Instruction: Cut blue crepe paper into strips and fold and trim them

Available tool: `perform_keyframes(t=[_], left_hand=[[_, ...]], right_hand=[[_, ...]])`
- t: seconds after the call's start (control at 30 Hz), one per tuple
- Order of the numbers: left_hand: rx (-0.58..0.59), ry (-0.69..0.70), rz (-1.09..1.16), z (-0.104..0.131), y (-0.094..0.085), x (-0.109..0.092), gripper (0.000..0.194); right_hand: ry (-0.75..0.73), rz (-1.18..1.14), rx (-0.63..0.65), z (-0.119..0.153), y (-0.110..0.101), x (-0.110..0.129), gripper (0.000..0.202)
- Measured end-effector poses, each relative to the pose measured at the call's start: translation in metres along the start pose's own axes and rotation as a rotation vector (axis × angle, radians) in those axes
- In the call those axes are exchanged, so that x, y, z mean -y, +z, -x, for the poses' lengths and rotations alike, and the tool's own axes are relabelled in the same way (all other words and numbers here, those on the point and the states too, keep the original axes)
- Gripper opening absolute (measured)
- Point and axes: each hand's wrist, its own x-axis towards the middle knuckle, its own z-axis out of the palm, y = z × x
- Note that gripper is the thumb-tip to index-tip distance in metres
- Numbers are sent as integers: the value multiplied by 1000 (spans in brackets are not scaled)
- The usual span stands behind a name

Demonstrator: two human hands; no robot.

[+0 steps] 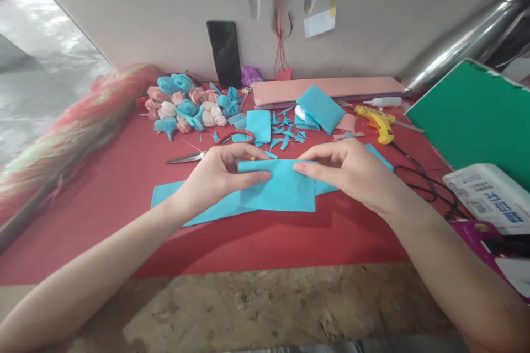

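Note:
Between my two hands is a folded piece of blue crepe paper (pixel 281 190), pinched along its upper edge. My left hand (pixel 226 171) grips its left part, thumb in front and fingers behind. On the right part my right hand (pixel 348 168) pinches in the same way. Beneath it a long blue paper strip (pixel 207 207) lies on the red sheet (pixel 290 242). Scissors (pixel 186 158) with red handles rest just beyond my left hand. Blue paper scraps (pixel 285 135) and a blue square (pixel 259 126) lie behind the held piece.
Blue, pink and white paper flowers (pixel 188 105) are heaped at the back left. A phone (pixel 224 55) leans on the wall. A yellow glue gun (pixel 379 123), a folded blue stack (pixel 321 109), a green board (pixel 472 116) and a white box (pixel 488 196) stand to the right.

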Motion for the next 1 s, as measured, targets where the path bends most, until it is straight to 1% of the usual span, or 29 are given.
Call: perform_keyframes(t=[0.1, 0.17, 0.23, 0.33, 0.4, 0.47, 0.57, 0.63, 0.8, 0.9, 1.0], left_hand=[[104, 81, -23, 5, 2, -1, 23], [154, 157, -76, 10, 5, -1, 19], [213, 216, -153, 13, 7, -2, 13], [313, 253, -230, 15, 8, -3, 9], [366, 249, -258, 14, 8, -3, 8], [387, 236, -275, 14, 7, -3, 10], [356, 217, -268, 13, 7, -6, 17], [346, 197, -247, 13, 7, -7, 18], [383, 163, -232, 12, 5, -8, 27], [446, 156, -190, 10, -1, -9, 29], [584, 142, -146, 8, -11, -11, 29]], right_hand=[[-6, -92, -52, -2, 0, -2, 21], [6, -116, -65, -3, 3, -1, 23], [11, -112, -47, -3, 7, 0, 26], [-75, -62, -23, -2, 13, 0, 25], [-160, -5, -12, -2, 16, -1, 22], [-209, 52, 0, -1, 18, -3, 22], [-218, 122, 5, 0, 20, -6, 23], [-227, 155, 5, 1, 21, -7, 23], [-232, 169, -7, 2, 20, -4, 28], [-182, 140, -71, 1, 11, -2, 32], [-163, 128, -124, 2, -1, 0, 32]])
